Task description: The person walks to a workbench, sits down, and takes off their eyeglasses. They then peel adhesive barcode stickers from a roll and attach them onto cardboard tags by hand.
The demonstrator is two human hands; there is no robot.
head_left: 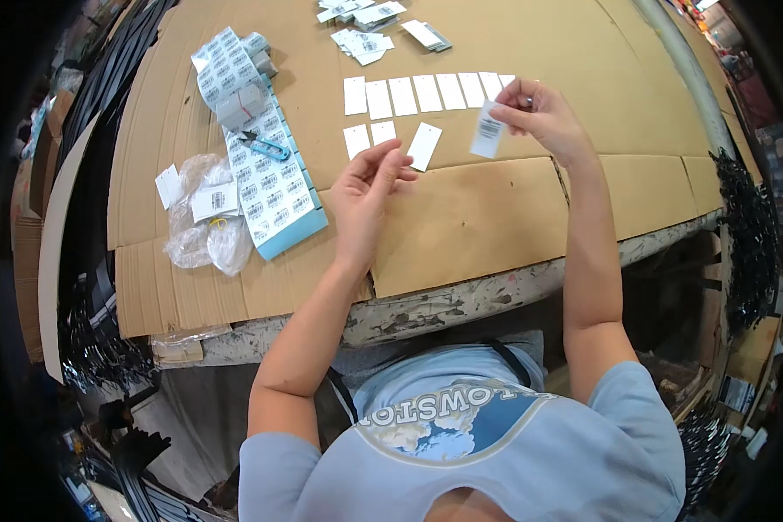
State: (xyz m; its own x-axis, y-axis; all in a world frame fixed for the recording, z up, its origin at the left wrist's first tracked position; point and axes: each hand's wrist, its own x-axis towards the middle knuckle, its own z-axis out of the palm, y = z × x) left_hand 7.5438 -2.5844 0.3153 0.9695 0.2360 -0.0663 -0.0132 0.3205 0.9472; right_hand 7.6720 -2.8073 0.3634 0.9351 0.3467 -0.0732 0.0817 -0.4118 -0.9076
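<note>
One tag (487, 132) in right hand (544, 117); left hand (365, 193) seemingly half-curled.

The person's left hand (367, 193) hovers, its fingers loosely curled and thumb close to them; the right hand (541, 117) pinches between thumb and fingers; both bent arms (593, 261) reach forward

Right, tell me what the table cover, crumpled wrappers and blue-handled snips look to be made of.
Table cover: likely cardboard, matte; brown, creased.
Crumpled wrappers: thin plastic film, glossy; see-through with bright glints.
Blue-handled snips: dark, pointed blades suggest metal; the handle's smooth, even colour could be plastic or coated metal.
</note>
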